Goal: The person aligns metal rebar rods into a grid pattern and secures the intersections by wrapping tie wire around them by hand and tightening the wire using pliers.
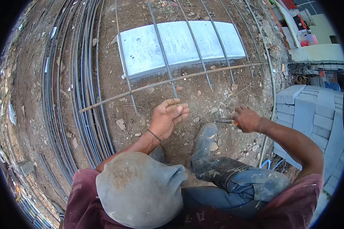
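Observation:
My right hand (246, 119) is closed round the handles of a pair of pliers (226, 121). Their dark jaws point left, above the toe of my boot. My left hand (167, 116) is raised palm up with its fingers curled and the thumb pressed toward them; anything pinched there is too small to make out. Just beyond it, several long steel rebars (159, 40) run away from me. One rusty crosswise rebar (172, 80) lies over them near their close ends. Beneath the rebars is a whitish flat slab (181, 45) on the soil.
A dense bundle of long rebars (86, 76) lies on the left. Stacked grey blocks (305, 108) stand at the right, past a long thin pole (270, 80). My muddy boot (204, 143) and bent knee (141, 187) are close below my hands. Stones are scattered over the dirt.

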`<state>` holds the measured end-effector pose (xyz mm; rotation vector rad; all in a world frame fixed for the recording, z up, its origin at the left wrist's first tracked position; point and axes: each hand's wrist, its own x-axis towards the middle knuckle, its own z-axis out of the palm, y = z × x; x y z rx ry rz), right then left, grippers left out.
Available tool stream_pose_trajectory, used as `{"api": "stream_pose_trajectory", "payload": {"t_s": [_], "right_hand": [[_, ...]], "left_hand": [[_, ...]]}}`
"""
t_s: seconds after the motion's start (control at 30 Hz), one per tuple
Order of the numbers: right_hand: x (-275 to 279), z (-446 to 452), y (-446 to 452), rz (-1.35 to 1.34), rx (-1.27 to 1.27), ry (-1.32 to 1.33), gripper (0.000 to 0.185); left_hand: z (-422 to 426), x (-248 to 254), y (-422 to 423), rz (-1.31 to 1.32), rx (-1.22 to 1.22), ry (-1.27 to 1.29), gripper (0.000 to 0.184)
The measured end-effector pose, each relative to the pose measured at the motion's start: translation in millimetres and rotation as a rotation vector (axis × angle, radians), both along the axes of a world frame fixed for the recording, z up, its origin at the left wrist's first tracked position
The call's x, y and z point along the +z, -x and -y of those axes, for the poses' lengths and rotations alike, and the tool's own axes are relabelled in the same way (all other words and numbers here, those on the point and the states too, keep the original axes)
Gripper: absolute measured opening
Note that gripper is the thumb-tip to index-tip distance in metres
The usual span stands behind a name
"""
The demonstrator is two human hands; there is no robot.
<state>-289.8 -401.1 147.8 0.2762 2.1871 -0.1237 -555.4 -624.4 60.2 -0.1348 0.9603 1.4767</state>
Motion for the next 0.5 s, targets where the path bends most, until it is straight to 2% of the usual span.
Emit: {"api": "stream_pose_trajectory", "payload": {"t_s": [0.07, 0.13, 0.17, 0.2, 0.27, 0.33, 0.4, 0.43, 0.47, 0.5], "right_hand": [[0.8, 6.7, 32.5, -0.191, -0.187, 0.275, 0.051], [-2.4, 28.6, 65.1, -0.434, -0.381, 0.527, 0.047], [11.4, 39.9, 92.0, -0.42, -0.541, 0.673, 0.045], [24.8, 50.2, 119.6, -0.404, -0.7, 0.819, 0.043], [-4.4, 71.8, 151.6, -0.737, -0.663, 1.015, 0.035], [-11.4, 85.8, 192.8, -0.882, -0.941, 1.245, 0.025], [-23.1, 83.6, 228.6, -0.932, -1.195, 1.393, 0.017], [-18.7, 81.3, 239.1, -0.925, -1.207, 1.406, 0.017], [-6.4, 73.5, 249.3, -0.855, -1.298, 1.489, 0.019], [-0.3, 61.8, 255.3, -0.786, -1.385, 1.568, 0.021]], "left_hand": [[4.4, -0.7, 7.9, 0.148, -0.031, -0.083, 0.021], [1.8, 10.6, 21.9, 0.159, -0.025, -0.121, 0.02], [-0.9, 19.2, 30.4, 0.187, -0.004, -0.155, 0.019], [-7.1, 28.5, 40.3, 0.174, -0.018, -0.155, 0.019], [-17.2, 50.9, 59.3, 0.09, -0.029, -0.202, 0.017], [-28.1, 76.1, 88.0, 0.03, -0.077, -0.163, 0.016], [-41.9, 93.8, 113.9, -0.018, -0.105, -0.127, 0.015], [-48.1, 102.2, 126.0, -0.14, -0.077, -0.092, 0.015], [-57.5, 107.2, 135.9, -0.268, -0.06, -0.068, 0.015], [-66.8, 106.9, 142.1, -0.274, -0.075, -0.069, 0.015]]}}
